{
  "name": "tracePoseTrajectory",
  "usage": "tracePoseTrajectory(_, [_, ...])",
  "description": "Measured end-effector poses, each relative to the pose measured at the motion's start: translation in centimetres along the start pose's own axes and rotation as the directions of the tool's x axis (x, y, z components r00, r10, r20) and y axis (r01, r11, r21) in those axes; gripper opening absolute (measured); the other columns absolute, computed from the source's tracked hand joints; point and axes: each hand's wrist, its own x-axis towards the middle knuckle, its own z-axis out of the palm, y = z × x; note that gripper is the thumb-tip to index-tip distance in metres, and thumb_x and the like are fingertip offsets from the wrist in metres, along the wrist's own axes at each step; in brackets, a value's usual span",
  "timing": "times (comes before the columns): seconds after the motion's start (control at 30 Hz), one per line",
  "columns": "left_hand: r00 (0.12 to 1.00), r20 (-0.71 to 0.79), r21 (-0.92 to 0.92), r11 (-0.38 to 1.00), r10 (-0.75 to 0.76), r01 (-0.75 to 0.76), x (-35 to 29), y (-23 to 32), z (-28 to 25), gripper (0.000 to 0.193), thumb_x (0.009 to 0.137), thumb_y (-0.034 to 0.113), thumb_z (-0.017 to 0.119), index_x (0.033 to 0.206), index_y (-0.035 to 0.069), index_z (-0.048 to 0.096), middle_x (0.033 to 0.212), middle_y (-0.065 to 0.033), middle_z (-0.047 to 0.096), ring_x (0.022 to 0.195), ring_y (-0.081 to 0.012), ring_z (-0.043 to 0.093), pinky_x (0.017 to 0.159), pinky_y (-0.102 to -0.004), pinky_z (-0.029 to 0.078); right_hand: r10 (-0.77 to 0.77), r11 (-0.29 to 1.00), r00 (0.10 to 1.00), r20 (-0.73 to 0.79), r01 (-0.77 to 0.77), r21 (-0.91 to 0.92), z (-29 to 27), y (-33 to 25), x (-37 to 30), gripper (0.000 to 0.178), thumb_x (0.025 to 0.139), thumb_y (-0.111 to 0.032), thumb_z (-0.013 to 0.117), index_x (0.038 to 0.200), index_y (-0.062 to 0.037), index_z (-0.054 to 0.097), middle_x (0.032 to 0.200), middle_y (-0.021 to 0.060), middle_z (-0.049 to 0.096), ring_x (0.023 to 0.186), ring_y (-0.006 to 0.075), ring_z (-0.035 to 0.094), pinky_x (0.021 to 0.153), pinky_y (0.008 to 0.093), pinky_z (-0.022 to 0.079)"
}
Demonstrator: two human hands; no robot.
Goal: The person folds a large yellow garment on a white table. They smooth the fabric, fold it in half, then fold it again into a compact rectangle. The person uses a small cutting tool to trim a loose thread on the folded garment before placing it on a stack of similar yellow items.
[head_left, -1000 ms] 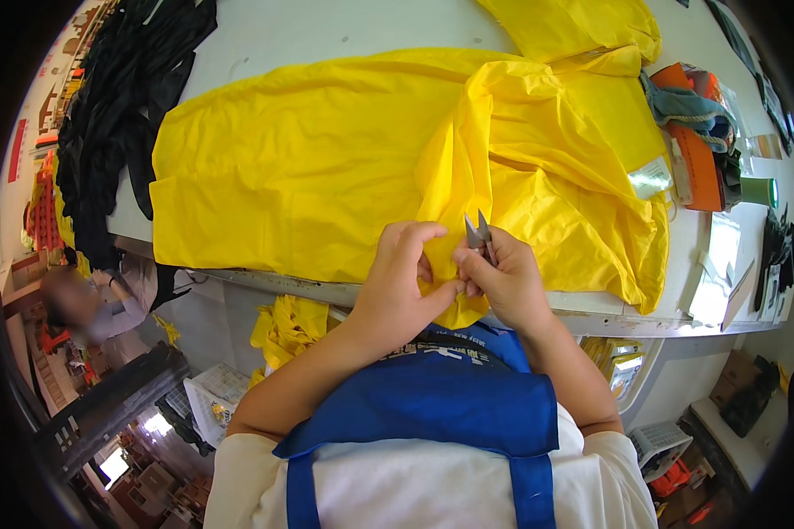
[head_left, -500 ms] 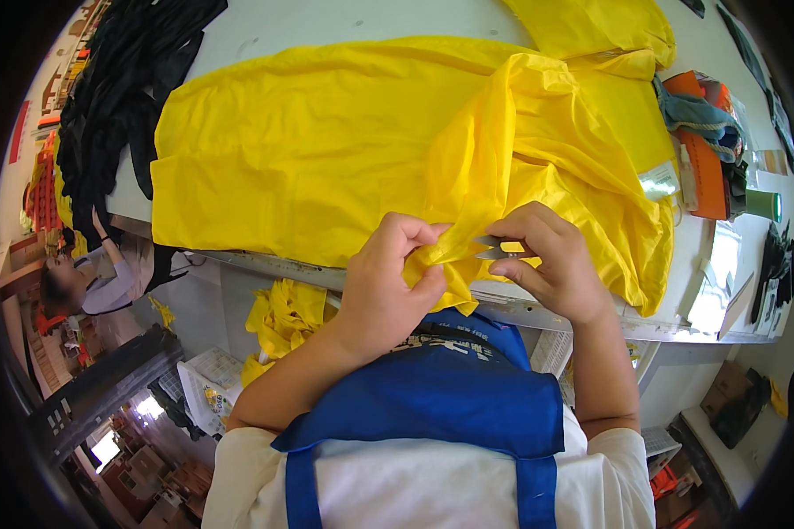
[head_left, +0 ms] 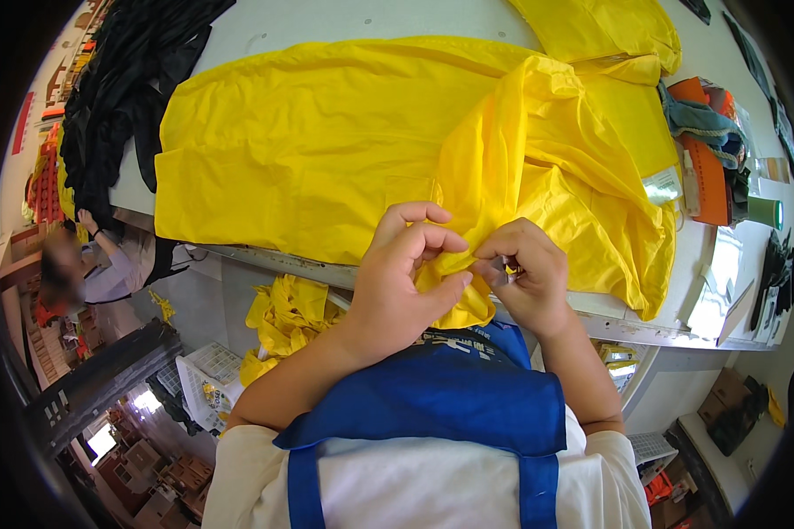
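Bare hands work at the front edge of a table (head_left: 344, 19), where a large yellow garment (head_left: 318, 145) lies spread across the top, its near folds gathered up between the fingers. The left hand (head_left: 415, 264) is closed on a fold of the yellow fabric, thumb and fingers nearly meeting around it. The right hand (head_left: 522, 271), just beside it, is clamped on a small metal tool (head_left: 508, 268), all but a glint of which is hidden in the curled fingers; whether its fingertips also pinch the cloth, one cannot tell. The picture's upper edge cuts off black fabric (head_left: 137, 88) heaped at the left, where a co-worker (head_left: 110, 269), blurred and partly in shadow, reaches a hand toward it.

At the right end, an orange box (head_left: 707, 185) stands near the garment with a blue-grey cloth (head_left: 701, 122) bunched over it; the rest of its contents is hard to make out. Below the table at left, a white crate (head_left: 196, 388) shows small yellow pieces inside, next to a crumpled yellow bundle (head_left: 287, 309) whose support is hidden. Another white crate (head_left: 651, 447), half concealed by the person's sleeve, sits low at right, its contents unclear.
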Motion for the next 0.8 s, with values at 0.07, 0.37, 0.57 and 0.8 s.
tracePoseTrajectory(0.07, [1.000, -0.004, 0.002, 1.000, 0.007, -0.007, -0.1, -0.1, 0.0, 0.031, 0.077, -0.019, 0.057, 0.104, -0.004, 0.055, 0.126, -0.0090, 0.036, 0.111, -0.0141, 0.053, 0.097, -0.0281, 0.044, -0.005, 0.998, 1.000, 0.013, 0.005, 0.061, -0.2, -0.3, 0.0, 0.030, 0.064, 0.008, 0.070, 0.090, -0.0048, 0.066, 0.080, 0.0074, 0.060, 0.065, 0.0178, 0.056, 0.056, 0.0261, 0.044])
tracePoseTrajectory(0.37, [0.985, -0.145, -0.069, 0.993, 0.090, -0.101, 0.1, 0.9, 0.9, 0.027, 0.073, -0.009, 0.066, 0.097, 0.000, 0.056, 0.116, -0.0138, 0.051, 0.094, -0.0206, 0.062, 0.085, -0.0295, 0.052, -0.254, 0.959, 0.963, 0.087, 0.262, -0.111, -0.6, -2.1, 1.5, 0.033, 0.058, 0.010, 0.065, 0.088, -0.0047, 0.066, 0.078, 0.0077, 0.060, 0.064, 0.0208, 0.060, 0.055, 0.0292, 0.048])
tracePoseTrajectory(0.57, [0.985, -0.019, 0.351, 0.924, 0.169, -0.152, 0.1, 2.0, 0.0, 0.029, 0.071, -0.002, 0.069, 0.097, 0.002, 0.058, 0.096, -0.0137, 0.061, 0.087, -0.0296, 0.062, 0.076, -0.0354, 0.050, -0.141, 0.978, 0.985, 0.104, 0.155, -0.143, -0.6, -3.0, 1.6, 0.028, 0.063, 0.012, 0.061, 0.085, -0.0044, 0.063, 0.077, 0.0085, 0.057, 0.061, 0.0215, 0.058, 0.054, 0.0307, 0.047])
tracePoseTrajectory(0.8, [0.986, -0.074, 0.398, 0.911, 0.150, -0.109, -0.2, 2.0, 0.1, 0.017, 0.074, 0.003, 0.067, 0.090, 0.002, 0.062, 0.085, -0.0141, 0.065, 0.081, -0.0311, 0.062, 0.070, -0.0382, 0.049, 0.203, 0.978, 0.972, 0.116, -0.206, 0.023, -0.5, -3.6, 2.0, 0.020, 0.077, 0.009, 0.060, 0.092, -0.0036, 0.060, 0.080, 0.0075, 0.055, 0.067, 0.0140, 0.053, 0.060, 0.0249, 0.043])
